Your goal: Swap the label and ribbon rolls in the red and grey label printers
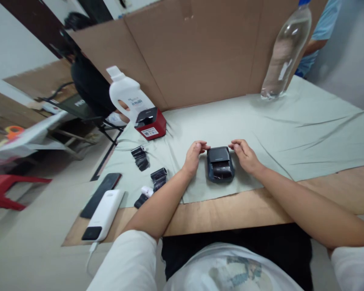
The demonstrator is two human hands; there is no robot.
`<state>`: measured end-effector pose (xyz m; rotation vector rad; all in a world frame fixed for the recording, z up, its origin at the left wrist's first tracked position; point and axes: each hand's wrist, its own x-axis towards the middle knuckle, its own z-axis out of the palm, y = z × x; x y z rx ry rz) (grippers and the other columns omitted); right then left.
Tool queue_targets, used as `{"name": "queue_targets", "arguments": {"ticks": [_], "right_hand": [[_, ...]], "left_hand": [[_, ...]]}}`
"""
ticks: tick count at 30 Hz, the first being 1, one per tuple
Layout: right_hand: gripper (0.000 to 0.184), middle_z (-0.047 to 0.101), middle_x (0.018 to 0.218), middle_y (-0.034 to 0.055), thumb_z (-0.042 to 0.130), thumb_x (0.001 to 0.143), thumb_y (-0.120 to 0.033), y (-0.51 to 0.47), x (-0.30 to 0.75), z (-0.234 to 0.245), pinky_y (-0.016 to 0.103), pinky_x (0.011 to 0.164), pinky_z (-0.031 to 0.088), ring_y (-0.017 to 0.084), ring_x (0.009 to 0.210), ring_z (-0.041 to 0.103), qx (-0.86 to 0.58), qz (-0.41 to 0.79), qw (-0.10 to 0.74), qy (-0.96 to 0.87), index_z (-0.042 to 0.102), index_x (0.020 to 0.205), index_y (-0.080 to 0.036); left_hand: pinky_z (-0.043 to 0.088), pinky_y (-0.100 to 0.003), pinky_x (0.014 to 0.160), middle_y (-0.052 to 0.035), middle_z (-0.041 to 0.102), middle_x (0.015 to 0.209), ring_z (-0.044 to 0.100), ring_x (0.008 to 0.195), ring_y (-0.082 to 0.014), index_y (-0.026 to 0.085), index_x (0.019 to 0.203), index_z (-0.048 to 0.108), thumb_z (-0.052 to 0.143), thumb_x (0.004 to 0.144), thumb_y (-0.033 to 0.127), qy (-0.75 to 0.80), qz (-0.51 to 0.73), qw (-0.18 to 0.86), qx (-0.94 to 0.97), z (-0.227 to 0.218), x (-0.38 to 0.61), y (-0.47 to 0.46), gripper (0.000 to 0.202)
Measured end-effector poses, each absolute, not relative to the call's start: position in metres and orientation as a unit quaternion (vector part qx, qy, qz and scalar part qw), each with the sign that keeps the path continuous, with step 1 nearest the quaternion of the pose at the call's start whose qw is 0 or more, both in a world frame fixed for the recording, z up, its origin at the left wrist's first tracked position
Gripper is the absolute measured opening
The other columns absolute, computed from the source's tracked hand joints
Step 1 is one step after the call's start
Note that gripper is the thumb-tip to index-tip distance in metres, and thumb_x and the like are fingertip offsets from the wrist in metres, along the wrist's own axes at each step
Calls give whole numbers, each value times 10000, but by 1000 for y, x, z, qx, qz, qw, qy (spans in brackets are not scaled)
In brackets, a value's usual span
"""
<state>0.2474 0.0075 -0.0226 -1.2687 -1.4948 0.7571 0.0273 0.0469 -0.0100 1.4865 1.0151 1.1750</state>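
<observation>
A small black portable printer (220,165) lies on the cloth between my hands. Its flat lid is at the far half, and a shiny dark roll or rounded part shows in the near half. My left hand (196,155) is beside its far left corner, with fingertips at or very near the edge. At the far right corner is my right hand (245,155), thumb and fingers apart and pointing toward the printer. Whether the fingertips touch it I cannot tell. Neither hand is wrapped round anything. Left of my forearm lie black rolls (158,178) and another black roll (140,157).
On the left stand a red and black box (151,124) and a white jug (130,95). A phone (101,194) and a cabled white power bank (104,214) lie at the left table edge. A water bottle (286,54) stands before the cardboard partition (197,52). Other people sit beyond.
</observation>
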Motion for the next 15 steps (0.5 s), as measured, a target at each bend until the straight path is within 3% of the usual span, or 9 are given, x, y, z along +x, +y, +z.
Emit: {"name": "queue_targets", "arguments": {"ticks": [4,8,12,15], "right_hand": [[543,676,1099,107,352,910,-665,7,249,-22,519,991,428,298,1096,585,-550,242,434,-671,572,1182,-249],[548,673,1127,118,415,888,-645,5,247,-19,554,1019,408,336,1131,560,-544,213,376,-719,608,1205,-242],[590,601,1235,130,492,861,-615,-1,246,-11,496,956,488,291,1060,608,-507,291,407,-702,544,1298,-222],[657,561,1272,137,584,810,-591,-4,246,-6,467,899,527,269,1003,627,-479,347,417,-690,503,1346,-219]], "left_hand": [[423,-417,984,-115,661,1100,596,1084,-246,182,1076,582,542,835,547,464,435,373,676,-11,26,48,439],[327,-457,1090,-139,614,1258,519,1218,-276,178,1226,573,472,892,521,446,322,296,781,-7,26,43,490],[333,-450,1089,-154,579,1299,503,1230,-278,164,1289,542,439,908,537,384,335,283,813,2,26,33,543],[365,-443,1063,-158,563,1292,514,1212,-286,163,1300,532,522,860,559,348,364,342,793,5,28,30,592]]}}
